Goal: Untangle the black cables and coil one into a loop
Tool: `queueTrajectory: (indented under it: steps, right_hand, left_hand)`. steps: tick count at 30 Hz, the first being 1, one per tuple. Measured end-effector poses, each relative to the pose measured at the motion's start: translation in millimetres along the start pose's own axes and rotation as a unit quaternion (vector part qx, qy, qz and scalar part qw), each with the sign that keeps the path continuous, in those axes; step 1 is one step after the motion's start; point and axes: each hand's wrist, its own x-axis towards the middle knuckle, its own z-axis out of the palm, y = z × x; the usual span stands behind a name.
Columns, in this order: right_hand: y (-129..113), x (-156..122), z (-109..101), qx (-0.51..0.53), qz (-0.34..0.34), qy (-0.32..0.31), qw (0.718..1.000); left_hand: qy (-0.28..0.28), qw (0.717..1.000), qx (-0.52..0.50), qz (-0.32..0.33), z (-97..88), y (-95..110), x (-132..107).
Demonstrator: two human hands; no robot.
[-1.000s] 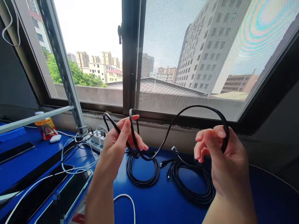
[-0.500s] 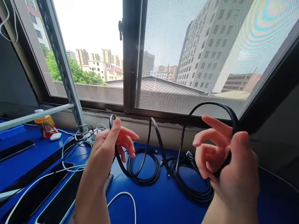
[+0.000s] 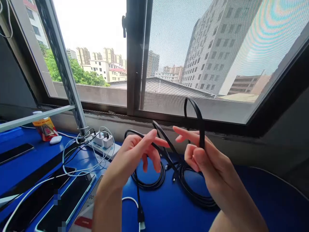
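Note:
A black cable (image 3: pixel 198 111) runs between my hands in loose loops, one of them arching above my right hand. My right hand (image 3: pixel 212 158) pinches it between thumb and fingers, index finger stretched to the left. My left hand (image 3: pixel 137 154) has the same cable passing under its thumb, with the other fingers loosely curled. Below my left hand a cable end with a plug (image 3: pixel 141 215) hangs down. On the blue table behind my hands lie two coiled black cables, a left coil (image 3: pixel 151 186) and a right coil (image 3: pixel 196 199), partly hidden by my right hand.
A white power strip (image 3: pixel 114 149) with several chargers and tangled thin cables stands left of my hands. Several phones (image 3: pixel 70 199) lie at the left. A metal post (image 3: pixel 64 67), an orange package (image 3: pixel 45 129) and a white case (image 3: pixel 56 140) are further back. A window frame (image 3: pixel 135 64) rises behind.
My hands have come closer together, the right moving left and the left moving right. The cable loops between them have bunched up. A plug end now shows below my left hand.

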Motion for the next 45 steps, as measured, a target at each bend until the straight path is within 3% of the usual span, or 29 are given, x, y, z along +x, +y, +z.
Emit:
queueTrajectory:
  steps: [3, 6, 15, 19, 24, 27, 31, 33, 37, 41, 45]
  right_hand:
    - [0, 3, 1, -0.037, 0.03, 0.037, 0.998]
    - [-2, 7, 5, -0.034, 0.061, 0.032, 0.997]
    - [-5, 5, 5, -0.089, 0.031, 0.042, 0.995]
    - [-5, 4, 4, -0.102, 0.028, 0.046, 0.993]
    - [0, 9, 3, -0.149, 0.028, 0.145, 0.978]
    - [4, 10, 1, -0.184, 0.027, 0.209, 0.96]
    - [3, 8, 0, -0.148, 0.009, 0.255, 0.956]
    - [-1, 6, 2, -0.115, -0.003, 0.278, 0.954]
    - [-7, 3, 11, -0.074, -0.04, 0.318, 0.944]
    - [-5, 3, 14, -0.046, -0.073, 0.33, 0.94]
    - [2, 6, 8, 0.001, -0.043, 0.3, 0.953]
  left_hand:
    - [-0.023, 0.999, -0.028, 0.0, 4.2, -2, 5]
    - [-0.036, 0.999, -0.034, 0.001, 9.5, -4, 9]
    - [0.005, 1.0, -0.008, 0.026, 18.8, -10, 17]
    - [-0.01, 0.998, 0.029, 0.047, 20.2, -11, 18]
    - [0.003, 0.993, 0.086, 0.078, 18.4, -8, 13]
    - [0.077, 0.982, 0.105, 0.135, 13.7, -5, 6]
    - [0.22, 0.935, 0.142, 0.238, 4.7, -5, 7]
    - [0.207, 0.938, 0.157, 0.228, 2.0, -9, 13]
    - [0.114, 0.982, 0.083, 0.124, 6.5, -20, 30]
    - [0.13, 0.987, 0.002, 0.098, 17.4, -28, 42]
    - [0.117, 0.985, -0.057, 0.11, 19.5, -30, 43]
